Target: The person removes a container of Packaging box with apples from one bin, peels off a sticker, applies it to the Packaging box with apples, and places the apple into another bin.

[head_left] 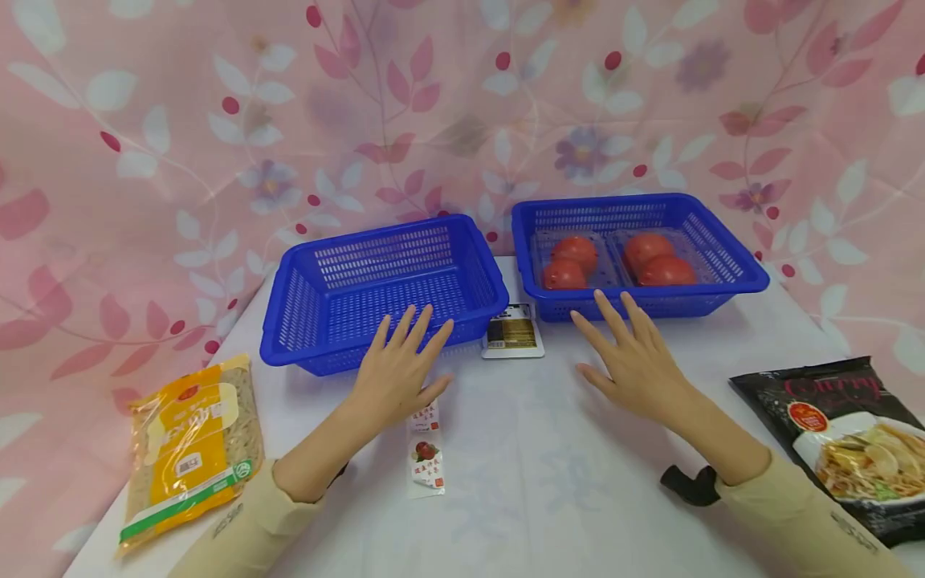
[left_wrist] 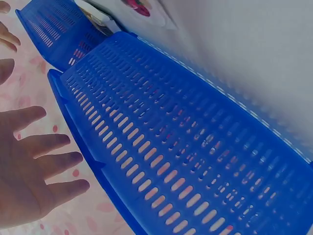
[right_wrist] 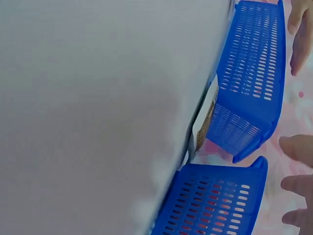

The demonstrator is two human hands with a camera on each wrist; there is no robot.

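My left hand (head_left: 400, 371) has its fingers spread over the front rim of an empty blue basket (head_left: 296, 353) and holds nothing. In the left wrist view, its fingers (left_wrist: 54, 161) stay apart from that basket's slotted wall (left_wrist: 161, 132). My right hand (head_left: 639, 365), also spread and holding nothing, hovers in front of a second blue basket (head_left: 730, 285). Inside that one lie two clear packs of tomatoes (head_left: 576, 255). A small flat white-edged packet (head_left: 513, 335) lies between the baskets. Below my left hand is a strip of printed labels (head_left: 426, 461) with a red fruit picture.
A yellow bag of pale dried food (head_left: 191, 449) lies at the left. On the right is a black packet (head_left: 860, 441) with a noodle dish picture. Pink floral cloth (head_left: 462, 104) hangs behind the white table (head_left: 549, 498).
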